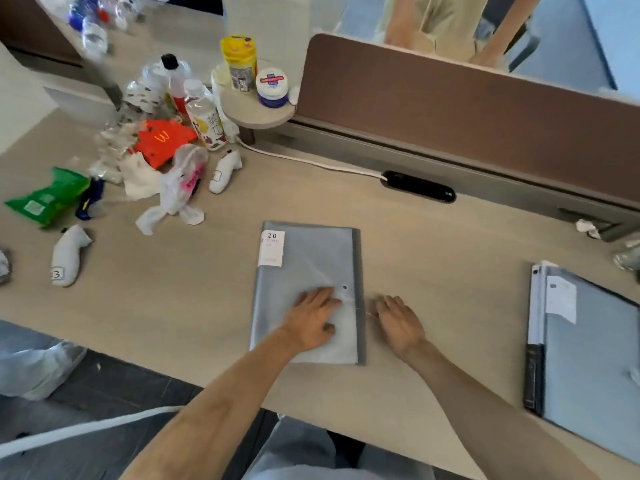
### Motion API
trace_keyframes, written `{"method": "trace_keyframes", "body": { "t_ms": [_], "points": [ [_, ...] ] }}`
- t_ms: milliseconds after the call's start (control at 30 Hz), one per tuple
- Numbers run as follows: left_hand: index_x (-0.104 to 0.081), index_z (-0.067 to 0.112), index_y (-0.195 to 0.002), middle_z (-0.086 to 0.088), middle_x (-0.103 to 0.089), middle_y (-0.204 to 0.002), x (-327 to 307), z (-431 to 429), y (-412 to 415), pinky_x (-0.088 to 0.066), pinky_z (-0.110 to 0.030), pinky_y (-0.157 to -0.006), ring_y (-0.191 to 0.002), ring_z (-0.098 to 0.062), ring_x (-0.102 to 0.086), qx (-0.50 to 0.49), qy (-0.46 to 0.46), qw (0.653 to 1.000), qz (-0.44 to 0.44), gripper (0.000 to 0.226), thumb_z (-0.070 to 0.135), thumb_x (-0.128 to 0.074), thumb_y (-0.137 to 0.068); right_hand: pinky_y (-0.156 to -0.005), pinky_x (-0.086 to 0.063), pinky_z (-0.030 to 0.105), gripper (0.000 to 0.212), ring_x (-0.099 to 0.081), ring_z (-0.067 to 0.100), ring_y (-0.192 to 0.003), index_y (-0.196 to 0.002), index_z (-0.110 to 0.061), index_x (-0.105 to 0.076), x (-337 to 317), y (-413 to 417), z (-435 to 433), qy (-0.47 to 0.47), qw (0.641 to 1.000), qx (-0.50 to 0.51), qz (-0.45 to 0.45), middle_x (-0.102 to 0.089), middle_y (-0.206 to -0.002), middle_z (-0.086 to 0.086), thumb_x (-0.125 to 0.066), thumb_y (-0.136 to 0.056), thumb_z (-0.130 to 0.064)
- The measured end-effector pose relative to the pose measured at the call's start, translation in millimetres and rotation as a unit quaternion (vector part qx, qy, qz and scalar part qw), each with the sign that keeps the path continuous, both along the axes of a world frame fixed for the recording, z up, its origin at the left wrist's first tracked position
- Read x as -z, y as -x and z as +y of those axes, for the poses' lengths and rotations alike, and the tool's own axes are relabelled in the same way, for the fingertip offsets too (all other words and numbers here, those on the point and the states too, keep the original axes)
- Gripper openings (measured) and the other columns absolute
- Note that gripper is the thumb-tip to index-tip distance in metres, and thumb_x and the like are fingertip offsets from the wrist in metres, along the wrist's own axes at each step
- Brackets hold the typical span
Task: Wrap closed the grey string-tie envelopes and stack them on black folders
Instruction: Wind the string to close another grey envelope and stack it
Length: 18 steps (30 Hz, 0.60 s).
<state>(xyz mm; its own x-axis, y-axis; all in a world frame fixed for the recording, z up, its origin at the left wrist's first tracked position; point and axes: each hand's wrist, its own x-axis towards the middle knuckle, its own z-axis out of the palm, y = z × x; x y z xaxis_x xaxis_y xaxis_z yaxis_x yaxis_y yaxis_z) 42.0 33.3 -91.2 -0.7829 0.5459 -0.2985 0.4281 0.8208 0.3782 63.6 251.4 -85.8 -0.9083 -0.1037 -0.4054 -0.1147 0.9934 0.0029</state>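
Observation:
A grey string-tie envelope [304, 265] lies flat in the middle of the desk, with a white label marked 20 at its top left corner and a small button near its right edge. My left hand [313, 315] presses flat on its lower half, fingers spread. Just off the envelope's right edge rests my right hand [398, 320], fingers curled down on the desk, seemingly pinching a thin string; the string is hard to make out. At the right edge of the desk another grey envelope [595, 358] lies on a stack of black folders [533, 375].
Bottles, wrappers and plastic bags [156, 140] crowd the far left of the desk. Two white sock-like bundles [67, 254] lie there too. A brown divider panel [450, 109] and a black cable slot [419, 187] run along the back. Another person stands beyond the divider.

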Motion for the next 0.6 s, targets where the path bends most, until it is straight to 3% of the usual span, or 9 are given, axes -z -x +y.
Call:
{"method": "trace_keyframes", "body": {
  "t_ms": [100,233,300,433,533,600],
  "points": [
    [-0.032,0.028,-0.146,0.002,-0.013,-0.160,-4,15,1,-0.015,-0.051,-0.117,-0.147,-0.018,-0.013,0.007,0.014,1.000,-0.018,0.066,0.031,-0.055,-0.084,-0.104,-0.038,0.040,0.045,-0.040,0.034,-0.127,-0.132,-0.001,-0.039,-4,0,2,-0.009,0.999,-0.046,-0.002,-0.043,-0.137,0.017,-0.044,-0.087,-0.002],
    [-0.024,0.035,-0.148,0.003,0.004,-0.162,-3,21,-11,-0.009,-0.054,-0.116,-0.149,-0.017,0.000,0.043,0.056,0.997,-0.045,0.070,0.035,-0.054,-0.085,-0.091,-0.045,0.038,0.028,-0.055,0.034,-0.112,-0.116,-0.011,-0.044,-17,-2,23,0.134,0.988,-0.016,-0.079,-0.058,-0.120,0.014,-0.043,-0.088,-0.014],
    [-0.027,0.036,-0.147,0.005,0.001,-0.162,-6,25,-20,-0.011,-0.054,-0.117,-0.149,-0.017,-0.002,0.042,0.049,0.997,-0.045,0.068,0.038,-0.053,-0.084,-0.086,-0.046,0.036,0.021,-0.059,0.032,-0.106,-0.110,-0.014,-0.045,-25,-3,35,0.184,0.978,0.023,-0.100,-0.061,-0.116,0.012,-0.041,-0.089,-0.015],
    [-0.033,0.038,-0.142,0.007,-0.014,-0.160,-16,34,-36,-0.023,-0.051,-0.115,-0.146,-0.016,-0.017,0.026,0.032,0.998,-0.048,0.063,0.042,-0.054,-0.082,-0.086,-0.045,0.035,0.023,-0.060,0.032,-0.106,-0.100,-0.012,-0.059,-38,-6,58,0.158,0.977,-0.027,-0.137,-0.063,-0.116,0.015,-0.039,-0.091,-0.016],
    [-0.029,0.040,-0.140,-0.009,-0.027,-0.156,-9,34,-37,-0.038,-0.053,-0.107,-0.141,-0.032,-0.033,0.043,0.074,0.996,-0.002,0.070,0.038,-0.057,-0.076,-0.081,-0.043,0.031,0.021,-0.060,0.030,-0.103,-0.095,-0.013,-0.064,-43,1,76,0.152,0.971,-0.044,-0.178,-0.064,-0.114,0.014,-0.044,-0.089,-0.019],
    [-0.014,0.047,-0.145,-0.015,-0.010,-0.160,-13,37,-40,-0.026,-0.053,-0.114,-0.146,-0.038,-0.015,0.040,0.119,0.992,-0.002,0.075,0.036,-0.054,-0.083,-0.076,-0.038,0.026,0.019,-0.060,0.025,-0.099,-0.095,-0.014,-0.066,-48,8,85,0.168,0.965,-0.032,-0.200,-0.067,-0.111,0.011,-0.049,-0.088,-0.021]
  ]
}}
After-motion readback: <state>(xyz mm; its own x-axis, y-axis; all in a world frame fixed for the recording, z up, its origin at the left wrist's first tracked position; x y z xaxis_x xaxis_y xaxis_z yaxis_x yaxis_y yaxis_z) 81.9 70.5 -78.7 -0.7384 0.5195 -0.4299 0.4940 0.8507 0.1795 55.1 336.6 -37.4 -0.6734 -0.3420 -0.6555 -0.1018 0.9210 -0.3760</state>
